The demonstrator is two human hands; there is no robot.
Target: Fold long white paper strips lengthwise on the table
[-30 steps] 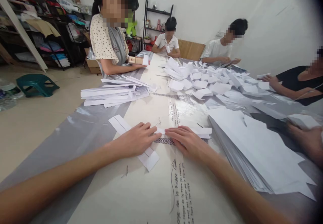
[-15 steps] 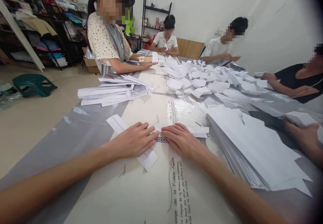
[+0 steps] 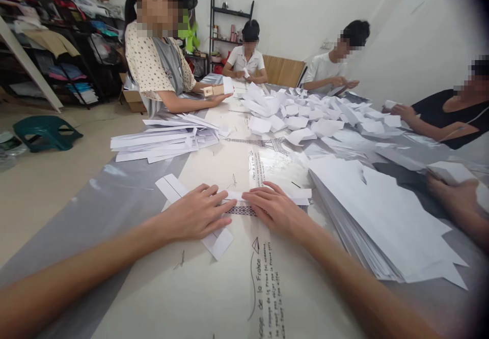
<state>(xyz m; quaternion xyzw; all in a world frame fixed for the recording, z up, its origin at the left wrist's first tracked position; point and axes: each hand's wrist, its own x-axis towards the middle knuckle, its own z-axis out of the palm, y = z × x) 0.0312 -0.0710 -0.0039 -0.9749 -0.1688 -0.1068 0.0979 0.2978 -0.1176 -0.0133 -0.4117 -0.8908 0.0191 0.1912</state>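
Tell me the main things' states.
Left bare hand: palm down
Right bare hand: palm down
Slanting white paper strip: partly covered
Horizontal white paper strip: partly covered
Large white paper sheets: stacked unevenly
Long white paper strips: piled
Small folded white papers: heaped
Green plastic stool: upright

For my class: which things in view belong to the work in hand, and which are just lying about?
Belonging to the work:
White paper under the left hand and right hand
Probably also, being similar paper: the pile of strips, heap of folded pieces and stack of sheets

Just lying about, it seems:
Green stool
Cardboard box
Tan cloth at left
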